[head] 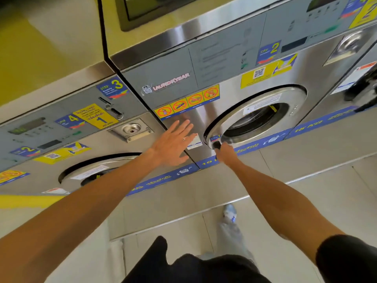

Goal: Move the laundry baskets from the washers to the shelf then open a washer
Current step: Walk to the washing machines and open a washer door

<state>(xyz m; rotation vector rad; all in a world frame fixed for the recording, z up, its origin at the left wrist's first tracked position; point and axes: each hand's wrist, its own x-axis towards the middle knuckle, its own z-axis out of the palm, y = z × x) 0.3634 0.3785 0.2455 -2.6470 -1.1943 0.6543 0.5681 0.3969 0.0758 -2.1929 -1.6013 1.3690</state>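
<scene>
A steel front-loading washer (228, 92) with a round glass door (255, 117) fills the middle of the head view. Its door shows a dark gap along the upper rim. My right hand (224, 151) is closed around the black door handle (216, 145) at the door's lower left edge. My left hand (173, 144), fingers spread and wearing a ring, lies flat against the washer's steel front just left of the door. No laundry basket is in view.
A second washer (81, 152) stands to the left with its round door shut, and a third (363, 84) at the far right. A raised tiled plinth (204, 193) runs under the machines. My foot (229, 213) stands on the tiled floor below.
</scene>
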